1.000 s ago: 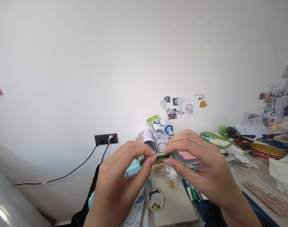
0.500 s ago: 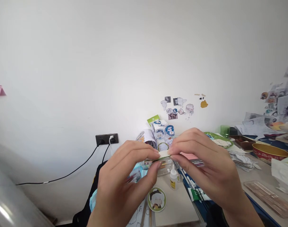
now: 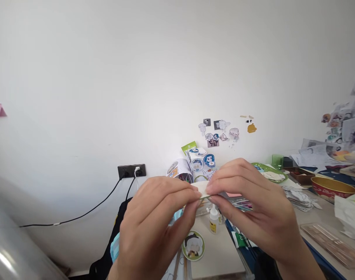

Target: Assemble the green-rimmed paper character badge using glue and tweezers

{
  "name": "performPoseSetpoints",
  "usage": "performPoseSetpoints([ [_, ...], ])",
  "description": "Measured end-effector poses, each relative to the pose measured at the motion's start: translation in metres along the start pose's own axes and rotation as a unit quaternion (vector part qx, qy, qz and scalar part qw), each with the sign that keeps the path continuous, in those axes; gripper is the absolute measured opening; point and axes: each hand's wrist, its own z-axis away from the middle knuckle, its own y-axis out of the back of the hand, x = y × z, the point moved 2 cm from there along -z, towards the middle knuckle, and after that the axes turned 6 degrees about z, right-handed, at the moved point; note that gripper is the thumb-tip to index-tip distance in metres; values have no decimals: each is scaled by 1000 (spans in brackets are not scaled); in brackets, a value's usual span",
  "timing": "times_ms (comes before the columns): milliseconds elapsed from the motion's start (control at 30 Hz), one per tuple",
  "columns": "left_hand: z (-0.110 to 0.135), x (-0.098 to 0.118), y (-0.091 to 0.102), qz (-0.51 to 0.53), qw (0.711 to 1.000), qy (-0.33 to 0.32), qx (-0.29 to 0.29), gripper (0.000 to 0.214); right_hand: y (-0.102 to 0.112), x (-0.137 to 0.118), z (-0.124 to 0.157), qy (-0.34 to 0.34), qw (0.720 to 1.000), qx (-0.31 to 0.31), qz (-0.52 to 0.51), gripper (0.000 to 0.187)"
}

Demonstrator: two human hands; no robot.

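Note:
My left hand (image 3: 154, 221) and my right hand (image 3: 253, 210) are raised in front of me over the desk. Both pinch a small flat paper cutout (image 3: 203, 188) between thumb and fingers, its pale side up and a green rim showing underneath. The fingertips of both hands meet at the cutout. Below them on the desk (image 3: 221, 252) lies a round green-rimmed sticker (image 3: 193, 245) with a cartoon figure. A small glue bottle (image 3: 213, 221) stands just behind it.
Stickers are stuck on the white wall (image 3: 221, 132). A green plate (image 3: 267, 173), a gold-and-red bowl (image 3: 331, 186), paper scraps and a clear tray (image 3: 329, 243) crowd the desk at right. A wall socket (image 3: 131, 171) with black and white cables is at left.
The cutout has been turned from its dark printed side to its pale side. Both hands have stayed together and shifted very slightly.

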Motion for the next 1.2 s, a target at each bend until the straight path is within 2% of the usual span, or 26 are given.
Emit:
performPoseSetpoints([
  [333,-2,3,-2,4,1000,-12,5,25,1,-3,0,10,1000,-4,25,12],
  [733,6,-1,-9,57,996,63,19,22,1,4,4,-36,999,-35,20,12],
  [833,3,-1,-9,61,996,67,19,21,0,5,3,-60,997,-39,2,14],
  [900,1,-3,-10,73,992,97,22,18,-1,7,3,-90,995,-48,-17,13],
  [1033,2,-10,-14,169,959,227,32,12,-1,13,3,-161,979,-90,-83,13],
  [1200,8,-20,-21,311,876,367,39,12,-1,18,5,-204,967,-111,-106,23],
])
